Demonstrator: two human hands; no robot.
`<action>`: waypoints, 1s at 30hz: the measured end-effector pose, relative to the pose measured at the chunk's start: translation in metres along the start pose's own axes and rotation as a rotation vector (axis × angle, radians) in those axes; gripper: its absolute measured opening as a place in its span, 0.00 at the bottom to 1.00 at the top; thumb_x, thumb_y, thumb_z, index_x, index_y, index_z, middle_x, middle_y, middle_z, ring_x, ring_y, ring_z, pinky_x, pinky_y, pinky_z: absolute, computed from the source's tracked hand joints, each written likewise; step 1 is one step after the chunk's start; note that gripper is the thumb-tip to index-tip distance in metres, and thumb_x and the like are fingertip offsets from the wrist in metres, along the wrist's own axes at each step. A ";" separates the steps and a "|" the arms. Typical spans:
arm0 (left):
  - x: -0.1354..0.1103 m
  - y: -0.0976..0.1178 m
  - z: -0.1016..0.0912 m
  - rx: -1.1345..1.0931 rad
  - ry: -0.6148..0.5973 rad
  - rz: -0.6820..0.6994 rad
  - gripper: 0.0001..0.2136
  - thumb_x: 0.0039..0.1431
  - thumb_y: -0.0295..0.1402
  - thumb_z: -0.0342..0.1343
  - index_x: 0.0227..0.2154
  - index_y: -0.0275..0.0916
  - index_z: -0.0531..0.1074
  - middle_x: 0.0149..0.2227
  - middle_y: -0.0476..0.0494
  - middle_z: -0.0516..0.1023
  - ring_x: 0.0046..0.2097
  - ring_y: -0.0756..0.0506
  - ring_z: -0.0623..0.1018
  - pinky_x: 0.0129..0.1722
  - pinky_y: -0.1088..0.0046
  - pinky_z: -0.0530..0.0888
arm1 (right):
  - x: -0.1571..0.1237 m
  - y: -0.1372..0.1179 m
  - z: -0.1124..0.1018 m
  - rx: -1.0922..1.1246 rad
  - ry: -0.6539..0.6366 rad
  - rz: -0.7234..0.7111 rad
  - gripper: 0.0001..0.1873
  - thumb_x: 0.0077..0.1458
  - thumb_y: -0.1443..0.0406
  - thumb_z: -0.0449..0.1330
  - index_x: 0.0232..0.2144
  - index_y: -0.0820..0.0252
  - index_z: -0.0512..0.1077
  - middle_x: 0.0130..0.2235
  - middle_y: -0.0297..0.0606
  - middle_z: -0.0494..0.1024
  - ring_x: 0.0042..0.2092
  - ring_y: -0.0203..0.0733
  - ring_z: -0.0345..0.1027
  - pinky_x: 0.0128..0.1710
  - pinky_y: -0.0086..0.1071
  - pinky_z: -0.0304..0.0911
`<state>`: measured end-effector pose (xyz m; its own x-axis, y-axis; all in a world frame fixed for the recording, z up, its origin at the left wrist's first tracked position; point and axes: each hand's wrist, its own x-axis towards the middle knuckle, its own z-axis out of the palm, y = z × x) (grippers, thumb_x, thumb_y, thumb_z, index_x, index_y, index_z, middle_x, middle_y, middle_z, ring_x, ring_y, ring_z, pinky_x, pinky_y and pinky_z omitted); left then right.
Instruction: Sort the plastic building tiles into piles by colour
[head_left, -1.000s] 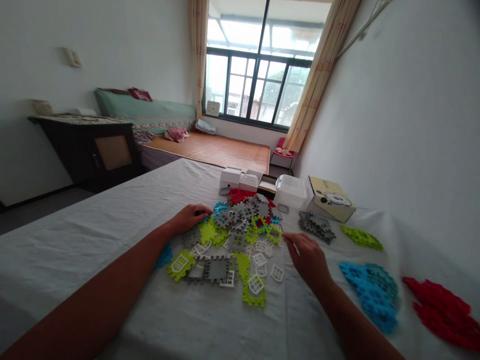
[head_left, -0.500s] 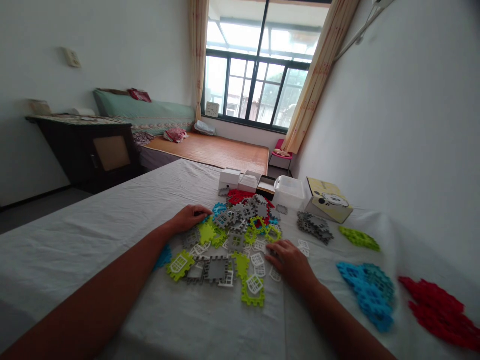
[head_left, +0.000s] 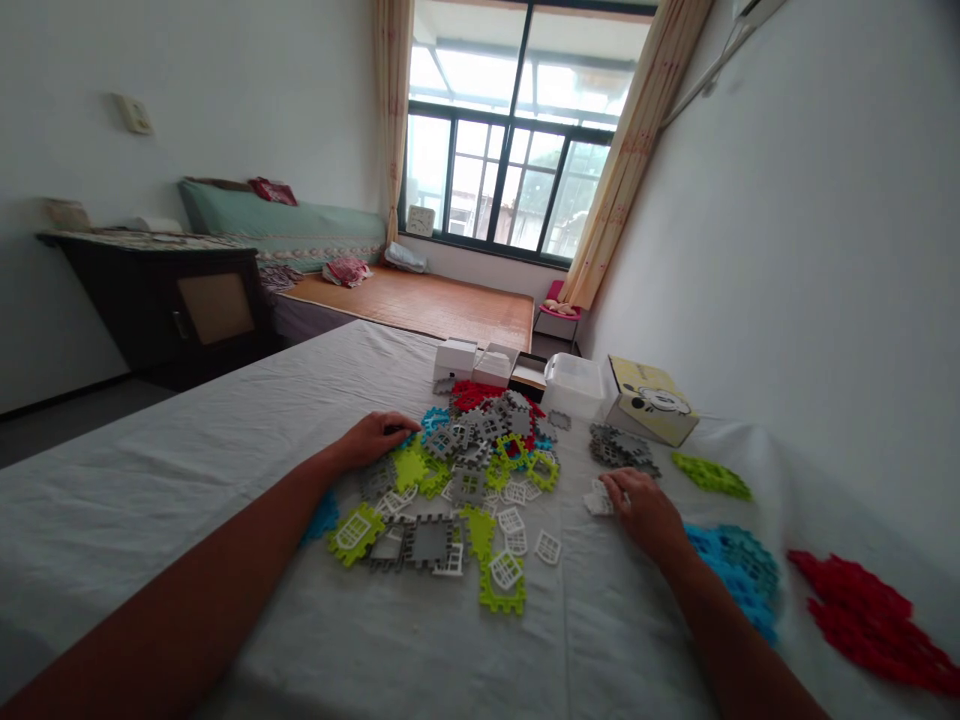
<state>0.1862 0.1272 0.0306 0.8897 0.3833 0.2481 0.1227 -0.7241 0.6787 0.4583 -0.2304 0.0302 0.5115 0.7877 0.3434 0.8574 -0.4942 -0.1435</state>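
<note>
A heap of interlocking plastic tiles (head_left: 465, 470) in grey, lime, red, blue and white lies in the middle of the white cloth (head_left: 225, 460). My left hand (head_left: 373, 437) rests at the heap's left edge, fingers curled loosely on the tiles. To the right of the heap, my right hand (head_left: 645, 508) lies knuckles up with its fingers closed on small white window tiles (head_left: 598, 499). Sorted groups lie further right: grey tiles (head_left: 619, 447), lime tiles (head_left: 711, 474), blue tiles (head_left: 739, 572) and red tiles (head_left: 870, 618).
Small white boxes (head_left: 480, 360), a clear plastic tub (head_left: 574, 383) and a yellow carton (head_left: 651, 399) stand at the far edge of the surface. A dark cabinet (head_left: 180, 305) stands left, a low wooden bed platform (head_left: 427, 300) beyond, and a white wall (head_left: 825, 250) runs close on the right.
My right hand reached left into the heap, then drew back right with white window tiles, to a spot between the heap and the grey group. My left hand stayed put.
</note>
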 end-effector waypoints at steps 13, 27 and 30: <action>0.000 -0.003 0.001 0.012 0.000 0.002 0.16 0.53 0.40 0.48 0.39 0.39 0.74 0.39 0.47 0.77 0.40 0.46 0.74 0.42 0.74 0.69 | -0.004 -0.064 -0.002 0.131 -0.007 -0.311 0.13 0.57 0.62 0.49 0.40 0.54 0.72 0.39 0.40 0.73 0.42 0.40 0.64 0.43 0.34 0.61; -0.001 -0.006 0.002 0.022 -0.009 0.032 0.16 0.53 0.39 0.47 0.39 0.39 0.74 0.40 0.47 0.77 0.41 0.47 0.74 0.43 0.76 0.69 | -0.010 -0.075 -0.010 0.110 -0.189 -0.270 0.10 0.52 0.60 0.53 0.35 0.55 0.71 0.35 0.37 0.74 0.38 0.39 0.67 0.37 0.30 0.61; -0.001 -0.006 0.002 0.028 -0.007 0.034 0.15 0.54 0.39 0.47 0.39 0.39 0.74 0.40 0.47 0.77 0.41 0.47 0.74 0.43 0.75 0.69 | -0.008 -0.067 -0.009 0.038 -0.055 -0.247 0.13 0.53 0.66 0.50 0.40 0.56 0.70 0.36 0.38 0.76 0.39 0.40 0.68 0.41 0.32 0.59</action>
<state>0.1857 0.1300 0.0251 0.8965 0.3543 0.2660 0.1047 -0.7527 0.6500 0.3960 -0.2067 0.0453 0.2879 0.9020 0.3217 0.9577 -0.2711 -0.0967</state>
